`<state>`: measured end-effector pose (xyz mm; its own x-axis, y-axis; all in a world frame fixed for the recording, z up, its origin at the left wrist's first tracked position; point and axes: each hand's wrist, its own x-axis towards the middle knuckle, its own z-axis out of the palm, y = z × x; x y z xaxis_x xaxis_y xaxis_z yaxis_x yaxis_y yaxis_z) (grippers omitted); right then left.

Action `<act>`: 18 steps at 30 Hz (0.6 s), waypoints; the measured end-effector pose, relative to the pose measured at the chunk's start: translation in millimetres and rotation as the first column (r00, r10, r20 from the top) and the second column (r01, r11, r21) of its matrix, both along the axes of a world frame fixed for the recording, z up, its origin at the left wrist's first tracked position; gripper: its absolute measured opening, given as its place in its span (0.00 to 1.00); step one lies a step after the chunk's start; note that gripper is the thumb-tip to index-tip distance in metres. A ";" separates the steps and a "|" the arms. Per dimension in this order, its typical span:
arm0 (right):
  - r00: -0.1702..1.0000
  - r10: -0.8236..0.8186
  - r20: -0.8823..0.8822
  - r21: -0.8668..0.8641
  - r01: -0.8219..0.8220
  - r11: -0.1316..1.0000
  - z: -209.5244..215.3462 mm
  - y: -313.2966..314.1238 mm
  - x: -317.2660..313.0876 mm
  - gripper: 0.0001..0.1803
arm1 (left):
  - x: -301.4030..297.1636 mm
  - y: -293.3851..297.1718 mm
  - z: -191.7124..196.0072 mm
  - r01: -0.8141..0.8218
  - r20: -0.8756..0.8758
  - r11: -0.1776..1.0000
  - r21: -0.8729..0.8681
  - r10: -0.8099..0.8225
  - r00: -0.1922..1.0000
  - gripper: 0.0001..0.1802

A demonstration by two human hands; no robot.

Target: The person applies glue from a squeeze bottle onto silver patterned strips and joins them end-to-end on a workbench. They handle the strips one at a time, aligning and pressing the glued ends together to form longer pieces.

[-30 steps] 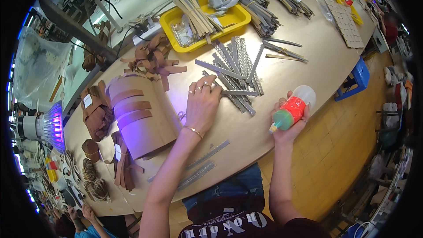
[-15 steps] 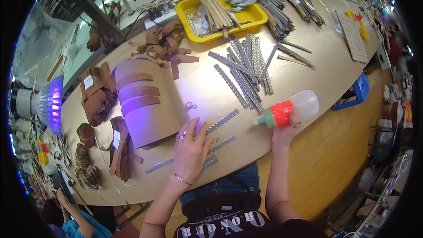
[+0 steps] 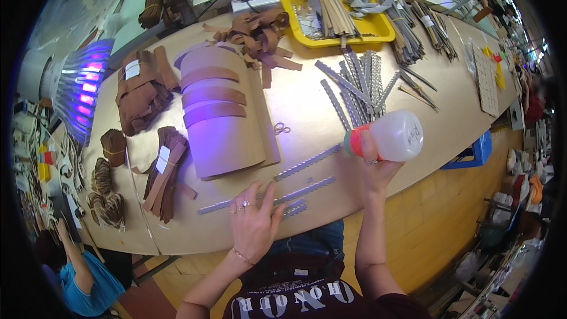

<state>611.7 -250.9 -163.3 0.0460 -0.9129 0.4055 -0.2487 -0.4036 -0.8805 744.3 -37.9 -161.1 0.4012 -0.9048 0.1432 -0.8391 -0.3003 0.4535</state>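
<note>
My right hand [image 3: 380,171] grips a squeeze bottle [image 3: 401,136], whitish with a red band and green cap. The bottle is tilted, its cap end down by the far end of a grey patterned strip [image 3: 307,162]. My left hand [image 3: 254,221] lies low over the tabletop, fingers apart, fingertips by that strip's near end. Whether they touch it I cannot tell. Beside the left hand lie another long grey strip [image 3: 316,187] and short grey pieces [image 3: 295,208]. A fanned heap of similar strips [image 3: 360,91] sits beyond the bottle.
A curved tan form [image 3: 227,145] bears three brown strips, under a purple-lit lamp [image 3: 82,91] at left. Brown bundles [image 3: 142,100] lie near it. Scissors handles [image 3: 282,128] show beside the form. A yellow tray [image 3: 289,18] with sticks stands at the back. Another person's arm [image 3: 74,254] shows lower left.
The bottle has tipped further, its base now turned more toward me and its cap by the strip's far end. My left hand stays close to the strip. The whole view has shifted.
</note>
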 end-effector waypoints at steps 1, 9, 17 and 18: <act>1.000 0.001 -0.018 -0.004 -0.001 1.000 -0.8 -0.3 1.0 0.24 | 0.7 0.4 -1.0 0.003 0.005 1.000 0.019 -0.003 1.000 0.27; 0.992 -0.003 -0.127 -0.077 -0.007 0.997 -8.3 3.9 -0.1 0.21 | 2.6 -1.6 -5.5 0.038 0.009 0.996 0.080 -0.038 0.999 0.29; 0.991 0.081 -0.108 -0.096 -0.092 0.991 -2.7 31.3 16.2 0.15 | 2.9 -3.7 -6.8 0.050 -0.008 0.993 0.108 -0.049 0.999 0.32; 0.984 0.101 -0.146 -0.135 -0.121 0.983 -2.2 36.8 19.5 0.14 | 3.1 -4.1 -6.7 0.049 -0.008 0.994 0.102 -0.049 0.999 0.32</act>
